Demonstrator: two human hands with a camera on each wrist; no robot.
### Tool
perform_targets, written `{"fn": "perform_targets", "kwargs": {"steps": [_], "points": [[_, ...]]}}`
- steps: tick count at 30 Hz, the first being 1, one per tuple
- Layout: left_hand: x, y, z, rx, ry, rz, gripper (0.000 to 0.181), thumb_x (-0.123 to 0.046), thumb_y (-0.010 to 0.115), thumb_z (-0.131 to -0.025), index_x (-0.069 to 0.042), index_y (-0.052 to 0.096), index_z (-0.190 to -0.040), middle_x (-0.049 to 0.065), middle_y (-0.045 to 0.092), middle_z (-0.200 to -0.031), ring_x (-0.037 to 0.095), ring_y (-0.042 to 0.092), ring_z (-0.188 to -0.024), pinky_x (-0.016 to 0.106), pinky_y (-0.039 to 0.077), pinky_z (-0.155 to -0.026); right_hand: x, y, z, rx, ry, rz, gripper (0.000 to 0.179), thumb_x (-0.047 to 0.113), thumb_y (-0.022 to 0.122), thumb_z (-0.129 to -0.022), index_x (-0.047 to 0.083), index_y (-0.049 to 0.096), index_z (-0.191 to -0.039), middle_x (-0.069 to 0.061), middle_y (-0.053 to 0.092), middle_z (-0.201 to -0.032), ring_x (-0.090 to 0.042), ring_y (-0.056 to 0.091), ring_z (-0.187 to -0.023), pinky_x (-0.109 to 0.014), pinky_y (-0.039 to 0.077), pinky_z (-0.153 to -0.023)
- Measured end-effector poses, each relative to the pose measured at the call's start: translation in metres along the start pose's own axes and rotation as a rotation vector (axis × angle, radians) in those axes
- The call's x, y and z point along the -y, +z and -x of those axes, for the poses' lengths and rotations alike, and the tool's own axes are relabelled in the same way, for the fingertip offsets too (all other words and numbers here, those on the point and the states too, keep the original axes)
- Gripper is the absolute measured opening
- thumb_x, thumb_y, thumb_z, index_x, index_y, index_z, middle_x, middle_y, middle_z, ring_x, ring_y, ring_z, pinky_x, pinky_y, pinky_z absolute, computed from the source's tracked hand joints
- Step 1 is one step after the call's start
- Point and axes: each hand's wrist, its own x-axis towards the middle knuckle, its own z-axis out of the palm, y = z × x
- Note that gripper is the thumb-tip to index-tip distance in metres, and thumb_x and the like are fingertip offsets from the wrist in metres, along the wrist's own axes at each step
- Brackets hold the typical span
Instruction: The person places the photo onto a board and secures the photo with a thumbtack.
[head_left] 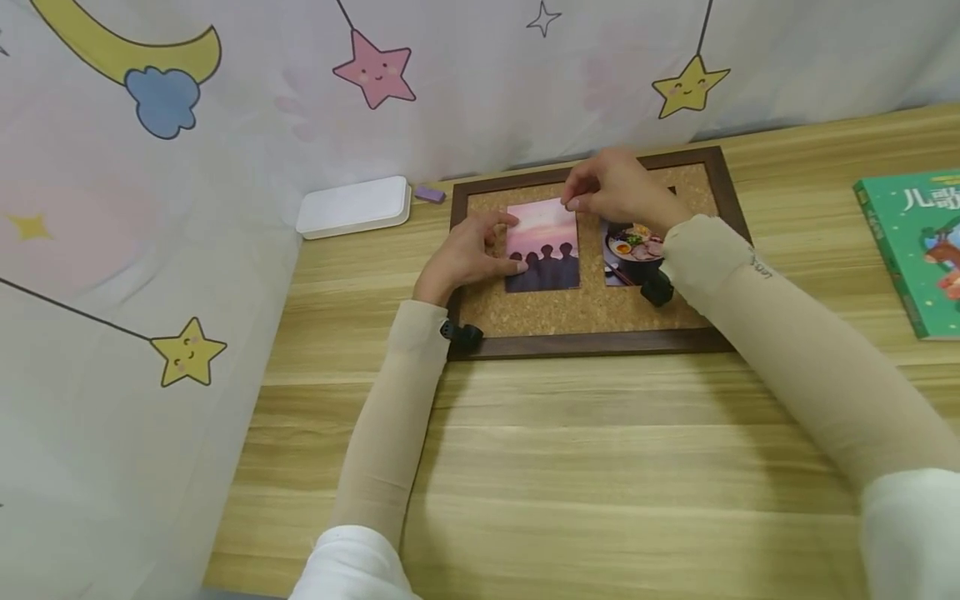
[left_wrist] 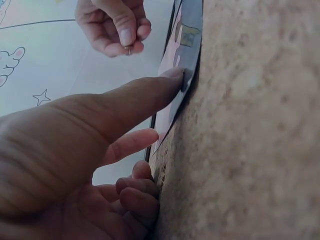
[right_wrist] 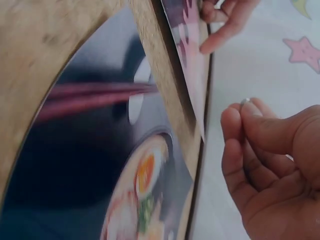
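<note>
A framed corkboard [head_left: 540, 317] lies on the wooden table. On its left half is a photo [head_left: 542, 218] of a pink sky with several dark silhouettes. My left hand [head_left: 467, 257] holds this photo against the cork, thumb pressing its lower left part and index finger at its upper left edge. Just above the photo's top right corner, my right hand [head_left: 621, 190] pinches a small thumbtack [left_wrist: 129, 49] between thumb and index finger, its thin point showing below the fingertips. A second photo [head_left: 636, 248], of a ramen bowl with chopsticks, is partly hidden beneath my right wrist.
A white pencil case [head_left: 354, 207] and a purple eraser [head_left: 430, 194] lie left of the board's top corner. A green book [head_left: 911, 250] sits at the far right. Behind the table hangs a white curtain [head_left: 465, 75] printed with stars and a moon.
</note>
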Motion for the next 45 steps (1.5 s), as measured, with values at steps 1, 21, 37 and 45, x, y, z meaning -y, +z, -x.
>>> {"fn": "perform_targets", "kwargs": {"steps": [1,21,37,45], "points": [[0.000,0.000,0.000,0.001,0.003,0.000,0.074,-0.033,0.090,-0.089,-0.022,0.057,-0.154,0.014,0.059,-0.143,0.029,0.055,-0.128,0.050,0.047,-0.110,0.000,0.003,-0.004,0.003,-0.011,0.002,0.013,0.015,0.070,-0.105,0.006,0.079,-0.108,-0.016,0.079,-0.107,-0.023,0.066,-0.091,-0.034,0.049,-0.080],[0.000,-0.003,0.000,0.019,0.050,-0.049,0.076,-0.035,0.089,-0.090,-0.019,0.055,-0.155,0.015,0.059,-0.137,0.029,0.055,-0.122,0.046,0.046,-0.106,0.016,0.031,-0.041,0.060,0.145,-0.021,0.016,0.009,0.069,-0.097,0.005,0.082,-0.107,-0.013,0.067,-0.110,-0.026,0.051,-0.105,-0.036,0.041,-0.081],[0.003,-0.003,-0.001,0.012,0.049,-0.057,0.074,-0.035,0.089,-0.090,-0.020,0.055,-0.154,0.016,0.059,-0.133,0.029,0.054,-0.119,0.046,0.046,-0.103,0.019,0.033,-0.042,0.048,0.242,-0.071,0.016,0.011,0.072,-0.098,0.002,0.079,-0.108,-0.012,0.065,-0.114,-0.024,0.051,-0.099,-0.033,0.041,-0.075],[0.002,-0.003,0.000,0.014,0.040,-0.067,0.074,-0.035,0.089,-0.090,-0.021,0.055,-0.155,0.015,0.058,-0.133,0.029,0.053,-0.120,0.046,0.045,-0.104,0.017,0.033,-0.044,0.042,0.227,-0.043,0.014,0.011,0.072,-0.096,0.002,0.080,-0.104,-0.008,0.067,-0.102,-0.023,0.053,-0.090,-0.032,0.042,-0.071]]}}
